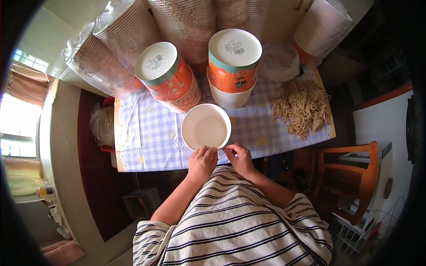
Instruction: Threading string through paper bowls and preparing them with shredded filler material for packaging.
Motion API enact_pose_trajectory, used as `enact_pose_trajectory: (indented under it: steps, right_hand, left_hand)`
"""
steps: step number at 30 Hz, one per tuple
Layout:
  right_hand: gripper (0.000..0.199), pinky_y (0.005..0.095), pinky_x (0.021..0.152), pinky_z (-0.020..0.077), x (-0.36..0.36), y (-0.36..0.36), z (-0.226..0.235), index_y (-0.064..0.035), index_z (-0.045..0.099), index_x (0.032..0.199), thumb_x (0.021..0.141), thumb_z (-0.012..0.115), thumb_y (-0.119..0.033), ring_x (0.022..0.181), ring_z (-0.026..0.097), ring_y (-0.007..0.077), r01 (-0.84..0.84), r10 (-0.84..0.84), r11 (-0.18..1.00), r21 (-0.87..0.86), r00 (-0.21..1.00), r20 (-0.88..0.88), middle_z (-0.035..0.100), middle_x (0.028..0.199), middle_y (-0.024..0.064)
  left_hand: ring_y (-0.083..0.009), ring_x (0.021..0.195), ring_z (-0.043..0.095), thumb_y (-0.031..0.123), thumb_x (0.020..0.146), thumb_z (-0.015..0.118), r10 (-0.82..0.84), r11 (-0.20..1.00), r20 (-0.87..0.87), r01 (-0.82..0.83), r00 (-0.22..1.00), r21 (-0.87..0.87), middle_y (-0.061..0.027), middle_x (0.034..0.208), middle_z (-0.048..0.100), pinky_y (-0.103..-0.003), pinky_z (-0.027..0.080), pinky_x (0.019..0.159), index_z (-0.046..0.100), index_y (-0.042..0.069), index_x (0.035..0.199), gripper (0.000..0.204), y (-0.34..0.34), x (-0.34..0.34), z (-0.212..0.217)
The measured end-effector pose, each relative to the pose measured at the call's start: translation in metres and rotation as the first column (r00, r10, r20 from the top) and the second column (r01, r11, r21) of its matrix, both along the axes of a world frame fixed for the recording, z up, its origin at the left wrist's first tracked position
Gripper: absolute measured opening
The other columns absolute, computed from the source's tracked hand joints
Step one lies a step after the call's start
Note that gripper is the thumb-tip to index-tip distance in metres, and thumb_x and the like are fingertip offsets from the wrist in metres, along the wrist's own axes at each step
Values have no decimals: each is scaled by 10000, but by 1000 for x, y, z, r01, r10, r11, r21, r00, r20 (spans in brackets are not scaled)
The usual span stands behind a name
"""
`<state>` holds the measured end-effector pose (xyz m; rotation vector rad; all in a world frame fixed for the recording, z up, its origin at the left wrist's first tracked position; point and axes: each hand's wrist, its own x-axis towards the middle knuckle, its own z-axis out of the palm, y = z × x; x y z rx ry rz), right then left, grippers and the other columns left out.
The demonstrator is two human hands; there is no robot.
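Observation:
A white paper bucket (191, 129) stands at the table's near edge with its open mouth upward. My left hand (202, 162) is closed at its near rim, the fingertips pinched together there. Just to the right, my right hand (239, 158) pinches what looks like a thin pale cord at the same rim; the small part between the fingertips is hard to make out. Behind the bucket rise two stacks of upside-down paper buckets, an orange and green left stack (171, 84) and a right stack (234, 73). A heap of tan cords (301, 108) lies at the table's right side.
A blue-and-white checked cloth (153, 133) covers the table. Plastic-wrapped bucket stacks (182, 31) line the back, with another wrapped stack (321, 29) at the far right. A wooden chair (370, 177) stands right of me, and a plastic bag (101, 124) sits left of the table.

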<state>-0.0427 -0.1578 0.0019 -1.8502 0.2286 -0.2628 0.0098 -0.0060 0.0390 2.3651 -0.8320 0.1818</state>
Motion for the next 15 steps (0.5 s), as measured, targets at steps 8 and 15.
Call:
enact_pose_trajectory:
  steps: [8, 15]
  right_hand:
    - [126, 201, 573, 445, -1, -6, -10, 3, 641, 876, 870, 581, -107, 603, 528, 63, 23, 132, 835, 549, 962, -241, 652, 753, 22]
    - [122, 203, 576, 441, -3, -10, -14, 5, 620, 843, 861, 585, -111, 619, 525, 65, 90, 102, 792, 604, 956, -277, 642, 759, 32]
  left_hand:
    - [-245, 628, 608, 79, 734, 666, 11, 1000, -9, -11, 1000, -7, -43, 748, 599, -344, 488, 565, 634, 97, 837, 110, -2, 1, 1]
    - [-232, 657, 624, 67, 722, 678, 28, 1000, -28, -28, 999, 12, -46, 760, 622, -338, 499, 584, 655, 101, 827, 113, -3, 0, 2]
